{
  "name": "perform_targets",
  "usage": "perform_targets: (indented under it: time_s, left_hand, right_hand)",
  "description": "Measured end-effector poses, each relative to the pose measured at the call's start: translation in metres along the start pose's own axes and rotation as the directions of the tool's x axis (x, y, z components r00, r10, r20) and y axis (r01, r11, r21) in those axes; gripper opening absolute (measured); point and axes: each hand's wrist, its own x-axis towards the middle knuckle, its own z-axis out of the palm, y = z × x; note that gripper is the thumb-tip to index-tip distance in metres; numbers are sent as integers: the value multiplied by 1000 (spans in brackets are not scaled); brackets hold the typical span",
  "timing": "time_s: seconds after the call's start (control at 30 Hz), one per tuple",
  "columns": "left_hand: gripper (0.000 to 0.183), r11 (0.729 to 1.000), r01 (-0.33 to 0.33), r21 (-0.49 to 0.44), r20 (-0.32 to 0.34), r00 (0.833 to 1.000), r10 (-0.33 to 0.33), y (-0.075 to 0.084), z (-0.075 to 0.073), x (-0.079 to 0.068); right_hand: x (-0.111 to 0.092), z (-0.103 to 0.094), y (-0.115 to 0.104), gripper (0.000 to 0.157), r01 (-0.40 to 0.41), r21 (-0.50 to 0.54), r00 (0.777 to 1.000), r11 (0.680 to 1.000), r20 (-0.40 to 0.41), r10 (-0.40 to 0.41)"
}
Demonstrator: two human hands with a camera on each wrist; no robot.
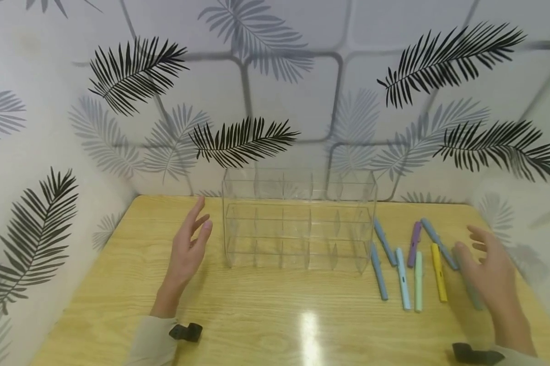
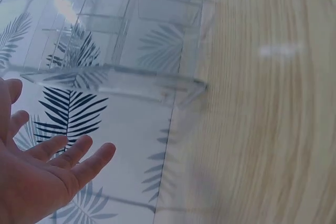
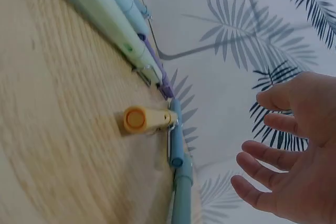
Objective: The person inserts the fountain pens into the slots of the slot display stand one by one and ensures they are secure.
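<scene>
A clear plastic organizer point(image 1: 298, 254) divided into several compartments stands at the back middle of the table. My left hand point(image 1: 189, 251) hovers left of it with relaxed fingers, holding nothing; in the left wrist view the organizer's side edge point(image 2: 152, 85) lies beyond the fingertips. Several capped pens lie right of the organizer, among them a yellow pen point(image 1: 439, 273), a purple pen point(image 1: 414, 244), a mint green pen point(image 1: 418, 282) and a light blue pen point(image 1: 403, 278). Over the rightmost, a teal pen point(image 3: 182, 195), my right hand point(image 1: 492, 269) is raised with loosely bent, empty fingers, partly covering that pen.
The wooden table point(image 1: 256, 315) meets a wall point(image 1: 293, 91) with a leaf pattern right behind the organizer. More blue pens, one of them a blue pen point(image 1: 378, 272), lie close to the organizer's right side. Each wrist wears a dark strap camera point(image 1: 186, 332).
</scene>
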Motion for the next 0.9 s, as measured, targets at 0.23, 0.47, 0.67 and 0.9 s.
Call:
perform_targets:
  time_s: [0.23, 0.47, 0.67, 0.9]
  left_hand:
    - [60, 998, 7, -68, 29, 1000, -5, 7, 16, 2]
    - [61, 996, 19, -86, 35, 999, -16, 5, 25, -5]
    - [61, 995, 16, -94, 53, 999, -12, -1, 32, -6]
    - [67, 997, -28, -75, 50, 998, 32, -7, 36, -8]
  right_hand:
    - [-9, -3, 20, 56, -162, 65, 987, 985, 10, 162]
    - [-14, -4, 36, 57, -275, 81, 960, 958, 69, 270]
    - [-14, -2, 43, 62, -277, 65, 956, 959, 115, 268]
    - [-16, -2, 43, 56, -236, 93, 966, 967, 126, 224]
